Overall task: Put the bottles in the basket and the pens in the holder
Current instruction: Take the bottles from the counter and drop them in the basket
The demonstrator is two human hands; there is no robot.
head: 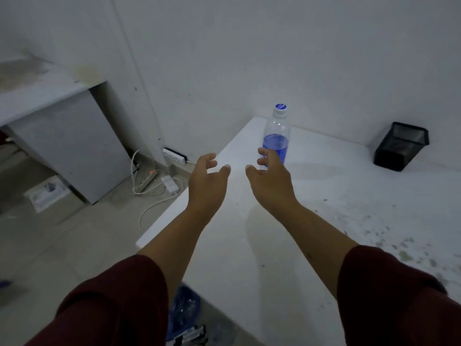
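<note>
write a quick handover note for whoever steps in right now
Left hand: open, empty, over the table's near-left edge.
Right hand: open, fingers curled just short of the bottle, not gripping.
Bottle: upright on the white table, part full of blue liquid, cap on.
Black mesh holder: at the back right, looks empty.
No basket or pens clearly in view.
Done: nothing visible. Left: everything.

A clear bottle (276, 136) with blue label and blue-white cap stands centre frame; black mesh holder (401, 146) right; maroon sleeves (117, 303) below.
</note>
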